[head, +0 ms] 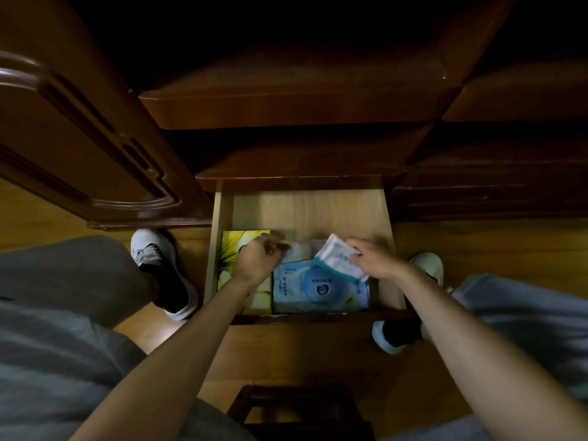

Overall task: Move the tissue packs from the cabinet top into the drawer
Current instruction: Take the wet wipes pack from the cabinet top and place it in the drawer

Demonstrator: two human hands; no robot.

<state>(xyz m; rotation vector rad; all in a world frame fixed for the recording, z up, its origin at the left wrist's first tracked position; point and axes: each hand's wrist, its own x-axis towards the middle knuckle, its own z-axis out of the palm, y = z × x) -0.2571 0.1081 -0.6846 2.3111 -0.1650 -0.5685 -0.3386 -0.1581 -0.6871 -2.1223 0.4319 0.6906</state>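
Just under the right hand (372, 259), a blue wet-wipe pack (319, 286) with a round lid is lying flat in the open drawer (389, 246). This hand is pinching a small white tissue pack (339, 259), tilted above it. Beside, the left hand (259, 259) is curling over a yellow tissue box (234, 249); whether it is gripping anything, I cannot tell.

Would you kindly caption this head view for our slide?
Right hand lowers a small tissue pack into the open drawer; left hand arranges packs already inside.
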